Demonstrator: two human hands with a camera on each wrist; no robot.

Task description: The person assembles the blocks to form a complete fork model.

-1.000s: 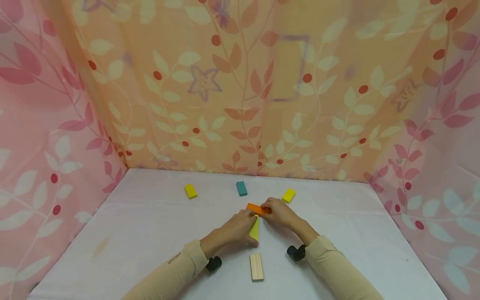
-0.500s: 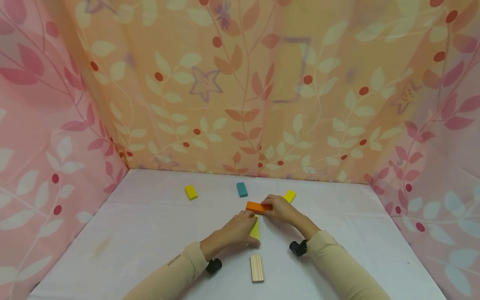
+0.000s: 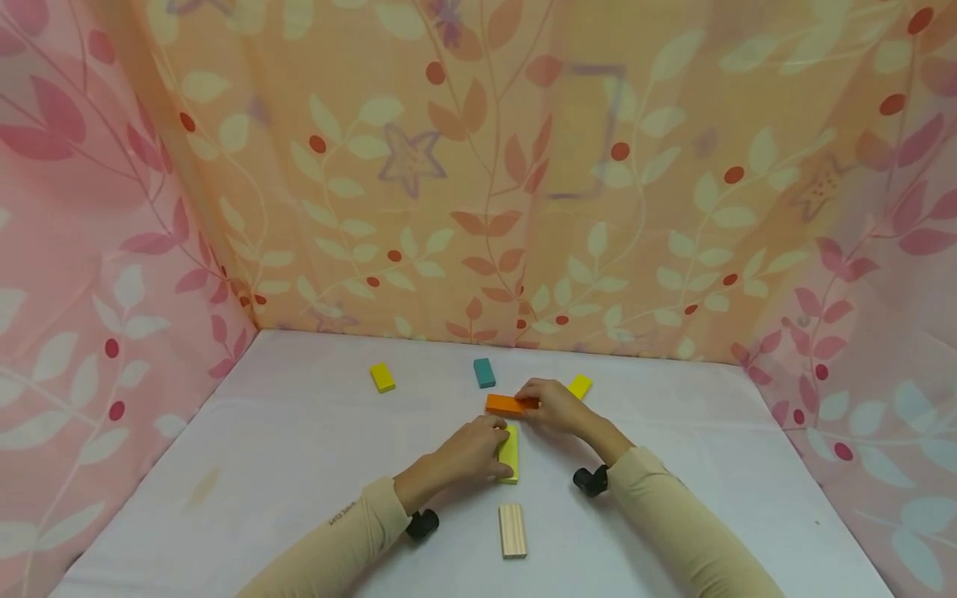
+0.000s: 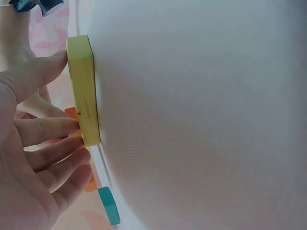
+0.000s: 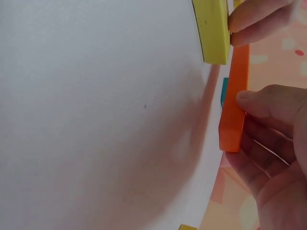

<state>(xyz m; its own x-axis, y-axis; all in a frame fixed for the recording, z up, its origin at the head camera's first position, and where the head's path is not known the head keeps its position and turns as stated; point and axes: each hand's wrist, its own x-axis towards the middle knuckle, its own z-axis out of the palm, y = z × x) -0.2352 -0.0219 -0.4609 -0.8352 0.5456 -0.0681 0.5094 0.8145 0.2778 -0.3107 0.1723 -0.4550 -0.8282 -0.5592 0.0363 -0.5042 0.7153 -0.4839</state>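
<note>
A yellow-green block [image 3: 512,457] lies on the white table in front of the person. My left hand [image 3: 465,453] reaches over it, thumb and fingers spread and fairly straight, the tips touching the block. Just beyond, my right hand [image 3: 557,409] pinches an orange block [image 3: 501,405] by its right end. In the right wrist view the thumb presses one face of this orange block [image 5: 235,105], the fingers behind it. It looks raised above the table. A bare wooden block [image 3: 512,531] lies nearer the person, apart from both hands.
Towards the back of the table lie a yellow block [image 3: 383,378] on the left, a teal block [image 3: 484,373] in the middle and another yellow block [image 3: 581,387], partly hidden behind my right hand. Floral curtains [image 3: 478,208] enclose the back and both sides.
The orange block has shifted slightly left and away from the yellow-green block, carried by my right hand. My left thumb has drawn in from the yellow-green block's near end, uncovering more of it.
</note>
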